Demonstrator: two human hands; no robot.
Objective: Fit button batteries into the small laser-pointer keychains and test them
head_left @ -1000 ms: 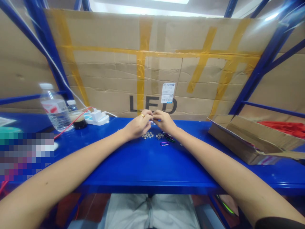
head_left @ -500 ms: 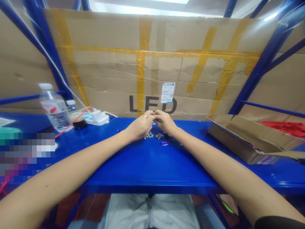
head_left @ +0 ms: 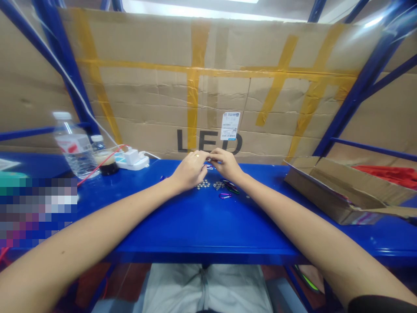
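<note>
A purple clip [head_left: 224, 196] is lying before little metal bits [head_left: 204, 184]. Just beyond, the left hand [head_left: 191, 171] and right hand [head_left: 227, 164] are pinching a tiny shiny piece [head_left: 209, 159], likely doing fiddly work; the next move is probably needing care.

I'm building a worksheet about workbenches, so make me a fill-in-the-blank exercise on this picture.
The person's left hand wears a gold ____.
A small purple loop-shaped clip lies on the shiny tabletop, coloured ____.
Black printed letters on the tan cardboard panel spell ____.
The tall clear plastic bottle has a ____ cap.

Missing words: ring; blue; LED; white.
</note>
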